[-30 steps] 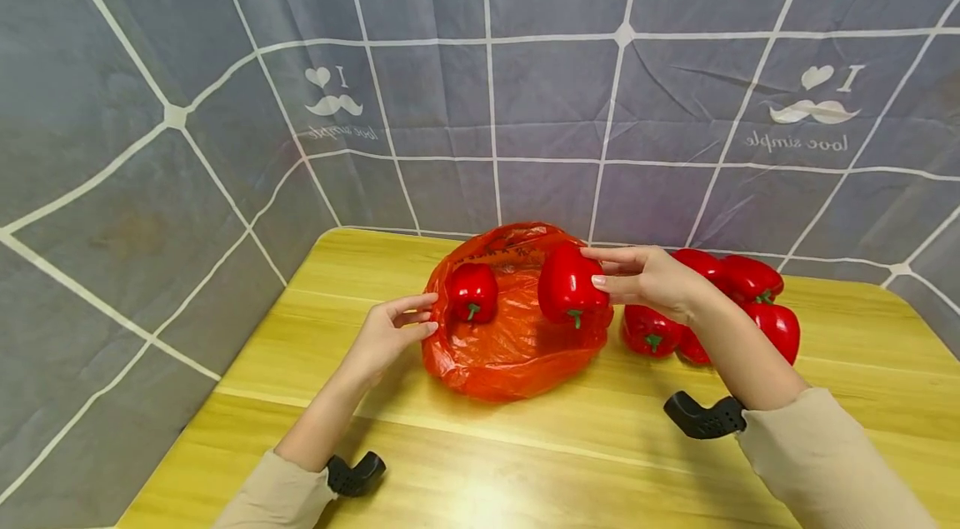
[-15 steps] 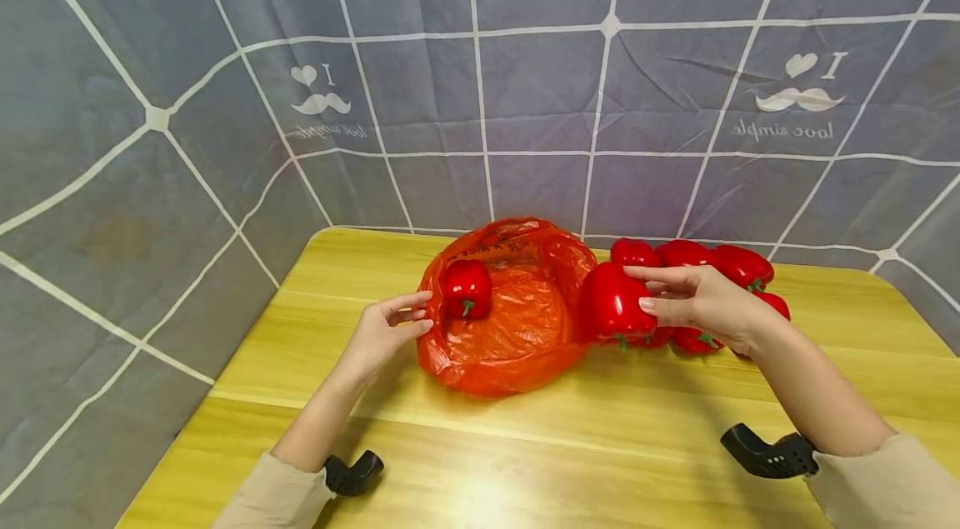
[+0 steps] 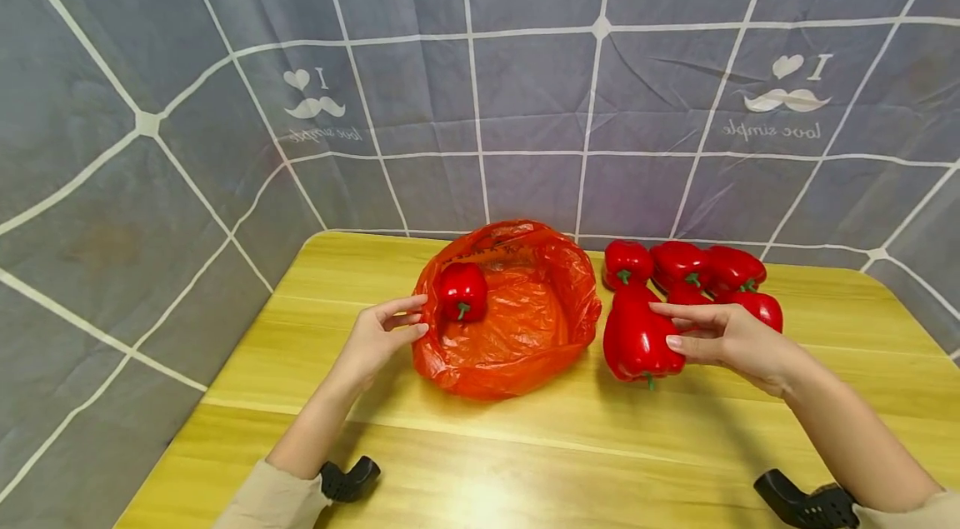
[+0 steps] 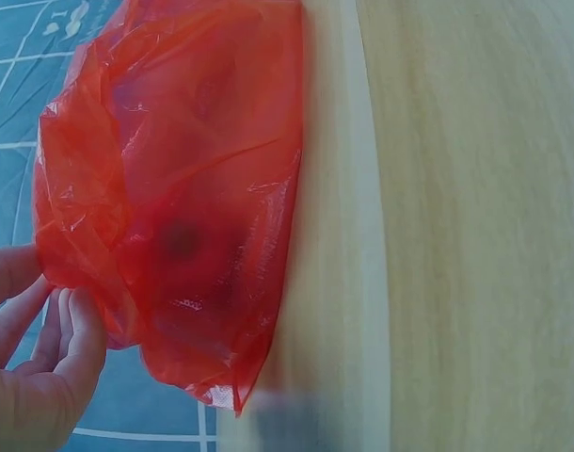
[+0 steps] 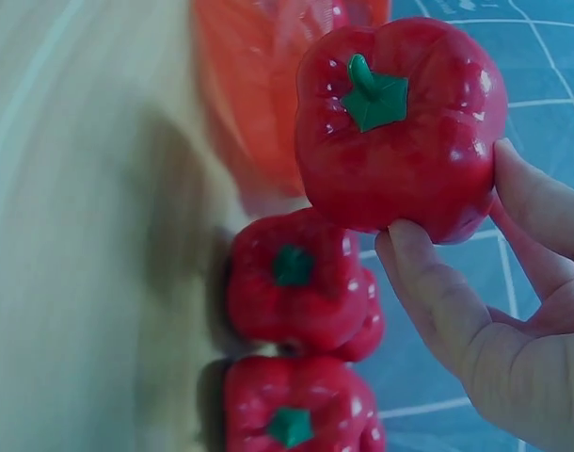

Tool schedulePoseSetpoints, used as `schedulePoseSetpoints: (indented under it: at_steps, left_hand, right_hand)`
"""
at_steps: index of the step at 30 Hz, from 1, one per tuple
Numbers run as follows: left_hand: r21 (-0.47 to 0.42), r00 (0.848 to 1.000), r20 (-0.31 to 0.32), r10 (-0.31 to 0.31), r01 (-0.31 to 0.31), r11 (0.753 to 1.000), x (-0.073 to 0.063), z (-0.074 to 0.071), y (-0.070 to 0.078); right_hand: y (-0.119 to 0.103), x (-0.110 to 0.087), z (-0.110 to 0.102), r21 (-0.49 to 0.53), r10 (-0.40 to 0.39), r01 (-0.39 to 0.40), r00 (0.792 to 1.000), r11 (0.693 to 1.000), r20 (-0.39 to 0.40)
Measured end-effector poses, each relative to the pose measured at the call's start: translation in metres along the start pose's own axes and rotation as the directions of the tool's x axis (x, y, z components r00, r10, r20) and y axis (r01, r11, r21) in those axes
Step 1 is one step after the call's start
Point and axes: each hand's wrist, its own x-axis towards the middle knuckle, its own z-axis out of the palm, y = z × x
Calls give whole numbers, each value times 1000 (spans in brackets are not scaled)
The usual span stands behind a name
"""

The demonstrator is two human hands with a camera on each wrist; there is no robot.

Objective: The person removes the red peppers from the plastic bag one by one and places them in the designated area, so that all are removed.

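Observation:
An orange-red plastic bag (image 3: 495, 379) stands on the table with its mouth spread wide and one red bell pepper (image 3: 462, 293) inside, near its left wall. The left hand (image 3: 382, 337) pinches the bag's left rim between thumb and fingers, as the left wrist view shows too. To the right of the bag, the right hand (image 3: 738, 346) holds another red bell pepper (image 5: 400, 141) by its side, green stem toward the person. That pepper is above the table, in front of a group of several red bell peppers (image 3: 678, 262), partly hiding some of them.
The yellow wood-grain table (image 3: 420, 471) reaches back to a grey curtain (image 3: 525, 96) with white lines, which also runs along the left side. Black wrist mounts (image 3: 350, 479) are worn on both forearms.
The right hand has carried its pepper from over the bag's mouth to the right, out in front of the pepper group. The left hand stays at the bag's rim. The view has shifted slightly.

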Motion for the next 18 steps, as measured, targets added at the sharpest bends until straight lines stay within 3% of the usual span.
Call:
schedulePoseSetpoints:
  at_steps: [10,18]
  left_hand:
    - [1,1000,-1,5,-5,1000,1,1,-1]
    - [-1,1000,2,-12,12,1000,1,0,2]
  right_hand:
    - [27,-10,4,109,-18,10,997,994,72]
    - [42,-14,5,126,1,-12,996,992,92]
